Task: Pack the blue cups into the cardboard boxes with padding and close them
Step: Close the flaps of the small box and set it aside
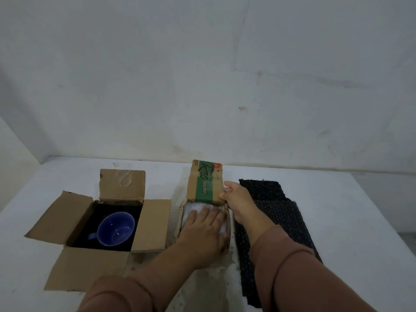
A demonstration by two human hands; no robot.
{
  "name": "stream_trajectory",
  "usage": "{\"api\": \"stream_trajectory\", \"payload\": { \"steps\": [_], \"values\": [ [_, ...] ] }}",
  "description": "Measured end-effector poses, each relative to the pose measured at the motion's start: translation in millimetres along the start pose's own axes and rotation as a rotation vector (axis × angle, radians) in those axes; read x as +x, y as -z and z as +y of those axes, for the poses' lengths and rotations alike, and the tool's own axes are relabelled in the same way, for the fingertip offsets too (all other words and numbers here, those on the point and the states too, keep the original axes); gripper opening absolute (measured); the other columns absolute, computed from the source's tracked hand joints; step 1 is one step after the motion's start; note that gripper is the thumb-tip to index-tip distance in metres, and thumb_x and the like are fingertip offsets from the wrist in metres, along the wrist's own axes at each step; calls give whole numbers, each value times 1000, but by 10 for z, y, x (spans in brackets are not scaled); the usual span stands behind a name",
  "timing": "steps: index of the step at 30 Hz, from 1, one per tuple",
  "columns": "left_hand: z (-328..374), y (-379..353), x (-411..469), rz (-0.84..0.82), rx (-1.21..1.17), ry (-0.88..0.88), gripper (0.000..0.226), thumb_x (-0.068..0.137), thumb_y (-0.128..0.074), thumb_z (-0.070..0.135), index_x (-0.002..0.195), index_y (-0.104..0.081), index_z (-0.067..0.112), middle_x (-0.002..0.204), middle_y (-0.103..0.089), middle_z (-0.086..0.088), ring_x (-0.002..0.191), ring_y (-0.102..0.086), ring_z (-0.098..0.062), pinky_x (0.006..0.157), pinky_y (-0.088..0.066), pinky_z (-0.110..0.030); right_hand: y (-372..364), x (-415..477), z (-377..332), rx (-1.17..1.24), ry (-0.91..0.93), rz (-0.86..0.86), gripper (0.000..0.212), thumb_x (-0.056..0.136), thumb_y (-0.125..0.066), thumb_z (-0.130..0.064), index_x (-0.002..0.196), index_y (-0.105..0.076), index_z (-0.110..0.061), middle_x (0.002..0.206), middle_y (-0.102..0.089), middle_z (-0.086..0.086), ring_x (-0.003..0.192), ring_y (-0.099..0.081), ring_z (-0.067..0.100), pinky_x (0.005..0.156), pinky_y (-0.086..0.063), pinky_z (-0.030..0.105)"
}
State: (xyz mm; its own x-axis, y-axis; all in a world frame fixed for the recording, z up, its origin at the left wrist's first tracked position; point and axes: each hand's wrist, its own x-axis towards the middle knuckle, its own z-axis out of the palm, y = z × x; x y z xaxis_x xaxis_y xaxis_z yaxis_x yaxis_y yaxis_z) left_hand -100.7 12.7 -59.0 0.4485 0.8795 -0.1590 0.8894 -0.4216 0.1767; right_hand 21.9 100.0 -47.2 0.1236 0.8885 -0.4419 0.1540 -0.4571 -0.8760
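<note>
— Where does the cup stand?

— One blue cup [116, 228] sits mouth up inside the left box [153, 224], on dark lining, handle turned to the left. All four flaps of that box are spread open on the white bench [360, 221].

— And the hands?

— Both are at the middle box [181, 219]. The left hand [203, 224] lies flat, fingers straight and together, pressing down on the white padding [191, 210] that fills the box's mouth. The right hand [236, 197] has its fingers curled round the right edge of the printed flap [206, 183], the far one with the green band, which stands upright.

— Is there a cup under that padding?

— Cannot tell; the padding and the hand cover whatever is inside.

— Anything else on the bench?

— Sheets of black bubble wrap [290, 217] lie just to the right of the middle box, partly under the right forearm.
</note>
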Motion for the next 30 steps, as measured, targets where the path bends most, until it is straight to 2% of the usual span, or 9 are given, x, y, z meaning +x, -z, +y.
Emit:
{"api": "stream_trajectory", "payload": {
  "steps": [5, 8, 11, 13, 14, 18, 23, 27, 30],
  "values": [
    [-1, -9, 36, 22, 23, -1, 72, 85, -2, 47, 148, -19, 17, 155, -25, -3, 144, -16, -24, 115, -12, -48, 10, -49, -11, 0, 17, 8, 58, 89, -48, 9, 142, -32, -5, 125, -56, 16, 103, -54, 20, 86, -47, 25],
    [-28, 42, 35, 4, -75, 2, 59, 95, -20, 43, 149, -19, 17, 157, -21, -1, 146, -12, -22, 116, -8, -45, 32, -110, -96, 4, 40, 13, 61, 88, -49, 10, 143, -30, -7, 120, -57, 15, 100, -55, 20, 77, -49, 22],
    [-91, 157, -29, 64, -347, -32, 55, 99, -39, 28, 149, -22, 16, 158, -19, -1, 147, -12, -19, 117, -3, -26, 46, -153, -160, 49, 50, 12, 58, 87, -53, 6, 140, -37, -11, 109, -60, 13, 100, -59, 25, 89, -52, 37],
    [-147, 264, -138, 226, -520, 40, 45, 96, -44, 12, 141, -40, 13, 151, -34, -4, 139, -29, -16, 107, -10, -8, 62, -210, -206, 59, 62, -14, 45, 88, -54, 0, 131, -50, -12, 111, -64, 14, 101, -62, 28, 90, -52, 42],
    [-169, 318, -219, 300, -611, 127, 40, 95, -44, 8, 135, -49, 13, 144, -43, -4, 131, -38, -15, 103, -18, -8, 75, -257, -235, 41, 81, -23, 36, 88, -54, -4, 123, -56, -13, 111, -66, 12, 100, -63, 27, 88, -51, 42],
    [-240, 466, -552, 221, -1179, 477, 22, 98, -41, 14, 107, -60, 22, 120, -56, -3, 107, -51, -17, 87, -42, -29, 169, -474, -272, -98, 238, -24, 10, 90, -55, -11, 95, -63, -14, 97, -66, 5, 84, -60, 16, 71, -46, 26],
    [-218, 437, -808, 215, -1655, 661, 35, 101, -38, 31, 103, -63, 7, 103, -67, -12, 98, -62, -25, 86, -48, -34, 285, -716, -83, -556, 463, -76, 18, 86, -60, -8, 95, -69, -21, 90, -64, -7, 86, -57, 12, 73, -42, 9],
    [-172, 390, -910, 141, -1923, 602, 49, 99, -28, 46, 103, -64, 14, 106, -70, -15, 105, -63, -28, 94, -48, -40, 307, -871, 148, -721, 602, -97, 27, 81, -59, 5, 101, -72, -8, 105, -67, 6, 95, -55, 8, 88, -40, 7],
    [-155, 337, -918, 145, -1889, 553, 34, 99, -39, 36, 105, -65, 15, 105, -73, -10, 104, -66, -26, 94, -50, -44, 290, -933, 263, -836, 673, -122, 29, 82, -56, 6, 104, -71, -6, 110, -66, 11, 103, -60, 18, 89, -36, 5]
  ]
}}
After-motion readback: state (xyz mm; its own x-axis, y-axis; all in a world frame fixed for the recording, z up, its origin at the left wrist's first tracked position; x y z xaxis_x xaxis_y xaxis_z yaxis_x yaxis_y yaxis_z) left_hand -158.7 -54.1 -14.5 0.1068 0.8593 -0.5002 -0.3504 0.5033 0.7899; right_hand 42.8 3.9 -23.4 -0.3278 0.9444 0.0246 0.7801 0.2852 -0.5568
